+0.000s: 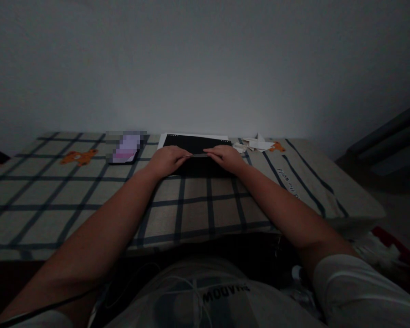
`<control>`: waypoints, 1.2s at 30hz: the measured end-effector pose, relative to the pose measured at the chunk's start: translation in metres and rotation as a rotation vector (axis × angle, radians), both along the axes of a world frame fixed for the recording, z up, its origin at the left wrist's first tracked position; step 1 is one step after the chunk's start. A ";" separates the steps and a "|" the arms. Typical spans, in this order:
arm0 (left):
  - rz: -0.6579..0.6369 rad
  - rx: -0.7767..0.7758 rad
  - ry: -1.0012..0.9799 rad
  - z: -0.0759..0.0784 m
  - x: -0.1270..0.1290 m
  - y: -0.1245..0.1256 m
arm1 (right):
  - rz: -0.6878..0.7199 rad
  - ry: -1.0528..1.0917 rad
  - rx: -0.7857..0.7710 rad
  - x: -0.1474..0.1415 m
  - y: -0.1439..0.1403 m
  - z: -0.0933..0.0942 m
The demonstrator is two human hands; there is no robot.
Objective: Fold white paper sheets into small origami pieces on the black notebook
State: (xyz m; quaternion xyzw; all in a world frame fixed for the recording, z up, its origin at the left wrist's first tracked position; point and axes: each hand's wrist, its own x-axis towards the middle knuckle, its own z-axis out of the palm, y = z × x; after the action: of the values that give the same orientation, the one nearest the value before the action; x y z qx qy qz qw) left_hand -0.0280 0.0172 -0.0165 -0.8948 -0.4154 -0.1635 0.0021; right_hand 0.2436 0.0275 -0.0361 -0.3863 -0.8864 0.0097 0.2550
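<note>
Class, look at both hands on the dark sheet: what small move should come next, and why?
Probably press along the fold. The left hand and right hand meet fingertip to fingertip over a thin edge of the dark sheet, which seems folded on the checked cloth. Dim light leaves this uncertain.

cloth (191, 205): beige, dark blue check, orange bears
tablet (194, 143): black, white rim
paper (258, 144), right of tablet: white
wall (205, 64): grey
</note>
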 end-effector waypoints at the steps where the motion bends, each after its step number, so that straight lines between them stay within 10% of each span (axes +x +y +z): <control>1: 0.032 0.002 -0.006 0.001 0.000 -0.001 | 0.003 0.032 0.017 0.001 0.001 0.000; 14: 0.124 -0.084 -0.382 -0.009 -0.003 0.004 | -0.017 0.309 -0.086 0.011 0.012 -0.002; 36: 0.075 0.086 0.078 -0.011 -0.014 0.016 | 0.012 -0.252 -0.047 0.012 0.004 0.002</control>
State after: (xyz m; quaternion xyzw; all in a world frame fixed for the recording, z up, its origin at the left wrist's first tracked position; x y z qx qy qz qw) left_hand -0.0424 0.0329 -0.0276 -0.8834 -0.4409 -0.1461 0.0630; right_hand 0.2560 0.0310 -0.0342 -0.3851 -0.9131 -0.0167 0.1327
